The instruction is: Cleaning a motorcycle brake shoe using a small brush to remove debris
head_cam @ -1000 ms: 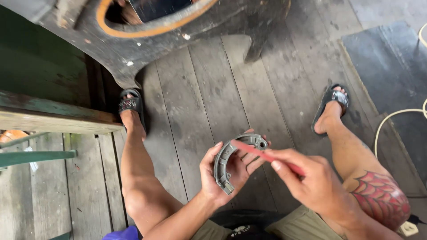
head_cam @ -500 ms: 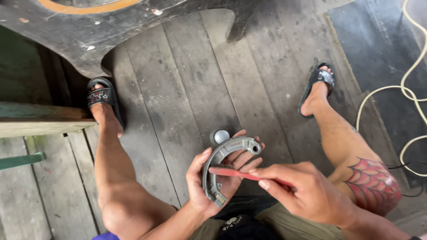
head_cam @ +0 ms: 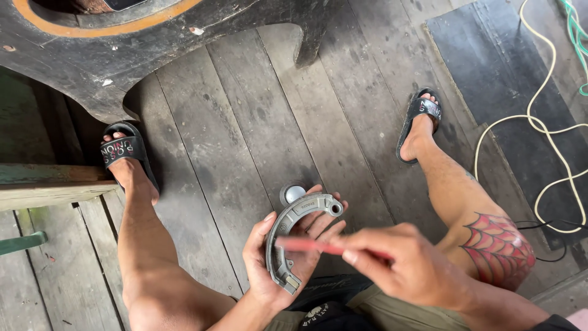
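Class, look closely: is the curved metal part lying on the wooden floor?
No, the left hand holds the curved metal part up above the floor planks.

Open plank floor (head_cam: 257, 122) between the two bare legs, free passage forward from the left hand (head_cam: 278, 260) and right hand (head_cam: 410, 270). Blocked ahead by dark curved wooden slab (head_cam: 92, 55) with orange ring, overhanging top left. Green wooden bench edge (head_cam: 49, 184) closing left side. Black mat (head_cam: 508, 79) to the right, yellow cord (head_cam: 545, 122) looping over it, possibly a snag. Sandalled feet flanking the gap
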